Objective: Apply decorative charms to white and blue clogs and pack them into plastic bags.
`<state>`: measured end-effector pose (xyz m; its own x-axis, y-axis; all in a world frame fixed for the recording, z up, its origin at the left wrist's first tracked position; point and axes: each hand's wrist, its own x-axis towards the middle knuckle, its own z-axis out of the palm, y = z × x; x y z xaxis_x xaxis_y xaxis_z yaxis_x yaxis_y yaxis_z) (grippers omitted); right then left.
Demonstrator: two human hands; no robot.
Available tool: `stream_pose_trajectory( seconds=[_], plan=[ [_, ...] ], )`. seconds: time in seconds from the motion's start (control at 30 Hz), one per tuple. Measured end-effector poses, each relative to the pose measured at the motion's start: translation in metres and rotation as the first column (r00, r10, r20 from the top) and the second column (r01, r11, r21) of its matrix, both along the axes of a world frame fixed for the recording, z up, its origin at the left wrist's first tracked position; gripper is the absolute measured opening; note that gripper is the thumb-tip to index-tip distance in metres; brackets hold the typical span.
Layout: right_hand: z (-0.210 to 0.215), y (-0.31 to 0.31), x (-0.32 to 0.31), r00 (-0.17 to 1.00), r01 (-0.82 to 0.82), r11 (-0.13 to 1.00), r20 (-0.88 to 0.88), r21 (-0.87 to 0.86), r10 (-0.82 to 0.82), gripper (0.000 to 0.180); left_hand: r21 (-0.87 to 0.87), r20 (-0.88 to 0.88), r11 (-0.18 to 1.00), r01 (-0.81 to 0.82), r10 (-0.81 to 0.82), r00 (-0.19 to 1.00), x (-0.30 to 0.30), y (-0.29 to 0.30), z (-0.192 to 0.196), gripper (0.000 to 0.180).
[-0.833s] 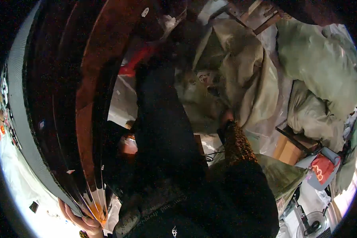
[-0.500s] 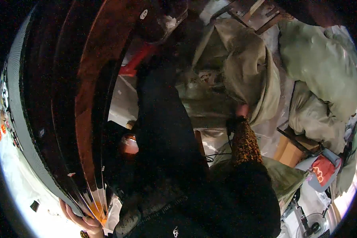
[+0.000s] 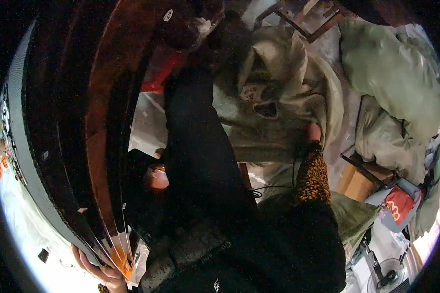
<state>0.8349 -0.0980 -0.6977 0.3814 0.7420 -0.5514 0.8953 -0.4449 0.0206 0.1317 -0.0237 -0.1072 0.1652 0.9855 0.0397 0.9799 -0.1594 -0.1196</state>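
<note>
My left hand (image 3: pixel 100 271) is at the lower left, by the corner of the dark table (image 3: pixel 98 136) with its grey edge strip. Its fingers stretch along the bright surface beyond the strip, the thumb near an orange item (image 3: pixel 122 261) whose kind I cannot make out. In the middle right, my right hand (image 3: pixel 314 132) is at the near right part of a heap of khaki cloth (image 3: pixel 278 132), touching it. Its fingers are hidden in shadow and folds. A dark gap (image 3: pixel 266 110) shows among the folds left of that hand.
Filled green sacks (image 3: pixel 386 73) lie at the far right. A cardboard box (image 3: pixel 359 183) and a grey bin (image 3: pixel 399 210) with a red packet are on the right, nearer a fan (image 3: pixel 387 276). Black cable (image 3: pixel 266 189) runs beside my legs. A wooden frame (image 3: pixel 310 31) stands at the back.
My right hand has moved slightly to the right. The upright fold of khaki cloth has dropped and spread, and a dark gap now shows in it. My left hand has barely moved.
</note>
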Motion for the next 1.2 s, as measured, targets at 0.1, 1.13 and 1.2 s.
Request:
stream_pose_trajectory(
  seconds=[0.1, 1.13, 1.2],
  plan=[
    [0.022, 0.047, -0.001, 0.970, 0.245, 0.968, -0.031, 0.056, -0.243, 0.028, -0.009, -0.014, 1.000, -0.028, 0.028, 1.000, -0.002, -0.002, 0.000, 0.063],
    [0.088, 0.114, -0.101, 0.991, 0.133, 0.989, -0.011, -0.064, -0.134, 0.021, -0.046, 0.010, 0.999, -0.024, 0.025, 1.000, 0.004, 0.005, 0.002, 0.051],
    [0.122, 0.146, -0.099, 0.985, 0.157, 0.951, -0.025, -0.267, -0.170, 0.021, -0.064, 0.022, 0.998, -0.021, 0.023, 0.999, 0.005, 0.008, 0.002, 0.050]
  ],
)
